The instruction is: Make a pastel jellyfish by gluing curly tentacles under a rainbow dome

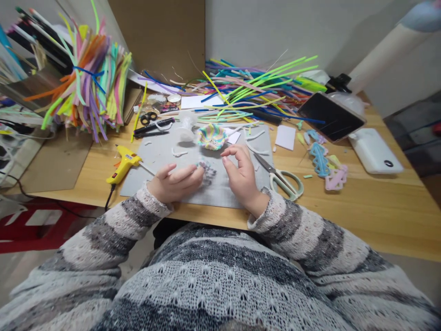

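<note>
Nearest, striped knitted sleeves [127, 225] were extended over the edge of the wooden counter [344, 216], where a grey mat [220, 197] was laid. The left hand [177, 180] was held loosely curved, its thumb lifted apart from its fingers. By its fingertips a small grey-purple cluster [209, 173] was seen low over the mat; whether it was gripped or merely touched could not be told. The right hand [239, 172] was bent just beside it, thumb and forefinger brought to a narrow gap; whether anything tiny was pinched there could not be made out. The cluster was blurred, so its long axis could not be read. To the right, scissors [285, 179] were laid with blades pointed away and leftward; to the left, a yellow glue gun [123, 164] was placed. Beyond the hands, a pastel ruffled bowl [212, 136] was set beside a whitish spool [186, 126]; the bowl's contents could not be distinguished. Farther back, loose fuzzy stems [255, 87] were heaped, and at the left a many-coloured bundle [94, 87] was tied with blue.
</note>
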`<state>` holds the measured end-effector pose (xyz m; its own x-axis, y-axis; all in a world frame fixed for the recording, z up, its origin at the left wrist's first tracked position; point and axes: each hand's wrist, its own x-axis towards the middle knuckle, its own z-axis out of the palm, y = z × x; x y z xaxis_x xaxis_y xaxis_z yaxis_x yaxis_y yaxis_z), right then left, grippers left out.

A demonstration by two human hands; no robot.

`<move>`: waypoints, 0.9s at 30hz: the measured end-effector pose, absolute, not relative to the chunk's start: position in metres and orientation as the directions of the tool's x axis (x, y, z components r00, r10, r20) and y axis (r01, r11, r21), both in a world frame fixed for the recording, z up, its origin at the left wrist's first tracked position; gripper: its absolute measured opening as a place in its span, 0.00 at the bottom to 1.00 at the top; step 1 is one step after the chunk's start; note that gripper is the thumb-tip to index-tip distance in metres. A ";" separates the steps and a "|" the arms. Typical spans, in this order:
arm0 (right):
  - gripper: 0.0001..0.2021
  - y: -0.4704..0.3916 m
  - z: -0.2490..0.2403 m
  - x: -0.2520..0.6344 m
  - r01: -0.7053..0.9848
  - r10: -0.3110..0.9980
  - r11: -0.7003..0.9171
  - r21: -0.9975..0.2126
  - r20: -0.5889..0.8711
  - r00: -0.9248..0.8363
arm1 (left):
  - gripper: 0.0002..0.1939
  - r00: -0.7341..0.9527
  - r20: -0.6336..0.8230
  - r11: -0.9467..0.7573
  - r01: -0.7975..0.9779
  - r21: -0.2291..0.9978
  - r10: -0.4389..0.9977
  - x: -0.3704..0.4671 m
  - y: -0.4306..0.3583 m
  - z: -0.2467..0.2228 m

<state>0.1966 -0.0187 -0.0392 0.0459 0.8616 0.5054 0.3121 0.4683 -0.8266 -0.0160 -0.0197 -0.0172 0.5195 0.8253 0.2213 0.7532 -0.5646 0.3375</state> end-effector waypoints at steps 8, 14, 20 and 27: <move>0.04 -0.017 -0.041 0.195 0.286 0.866 0.476 -0.832 0.499 0.011 | 0.09 0.556 0.229 -0.597 0.780 0.189 0.799 -0.027 -0.023 -0.023; 0.04 -0.014 -0.043 0.194 0.238 0.879 0.464 -0.853 0.477 -0.005 | 0.14 0.559 0.353 -0.640 0.748 0.175 0.750 -0.042 -0.028 -0.031; 0.04 -0.009 -0.048 0.194 0.150 0.926 0.364 -0.919 0.375 0.051 | 0.13 0.373 0.602 -0.550 0.825 0.134 0.706 -0.046 -0.041 -0.030; 0.07 -0.002 -0.053 0.195 0.039 0.978 0.185 -0.982 0.188 0.094 | 0.06 0.081 0.540 -0.395 0.774 0.495 0.837 -0.014 -0.047 -0.011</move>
